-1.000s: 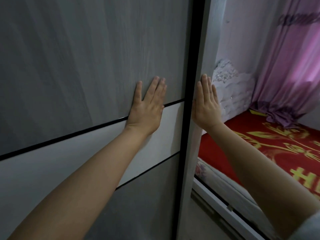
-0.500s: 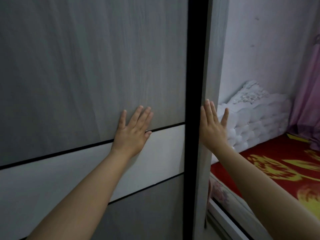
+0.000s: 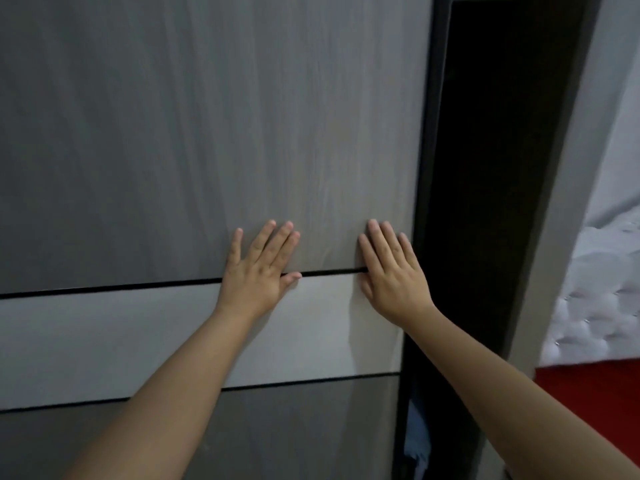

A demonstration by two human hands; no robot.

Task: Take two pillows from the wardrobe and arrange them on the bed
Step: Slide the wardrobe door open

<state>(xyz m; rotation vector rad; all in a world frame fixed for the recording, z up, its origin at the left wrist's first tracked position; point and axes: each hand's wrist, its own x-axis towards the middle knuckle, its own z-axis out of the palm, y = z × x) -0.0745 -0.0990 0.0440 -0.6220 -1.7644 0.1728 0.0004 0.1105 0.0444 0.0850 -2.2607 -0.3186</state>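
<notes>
A grey wood-grain sliding wardrobe door [image 3: 207,133] with a white band across it fills most of the view. My left hand [image 3: 258,271] lies flat on it, fingers spread, over the black seam above the white band. My right hand [image 3: 391,271] is pressed flat on the same panel near its right edge. To the right of the door a dark gap [image 3: 491,168] shows the wardrobe's inside. No pillow can be made out in there; something bluish [image 3: 417,448] shows at the bottom of the gap. The bed [image 3: 588,393] with its red cover sits at the right.
The wardrobe's grey side frame [image 3: 554,202] stands between the gap and the bed. A white tufted headboard [image 3: 602,306] rises behind the red cover, against a pale wall [image 3: 620,98].
The door has slid left and a dark gap has opened at its right edge. My right hand moved from the wardrobe's side frame onto the door panel. The view has turned left, away from the bed.
</notes>
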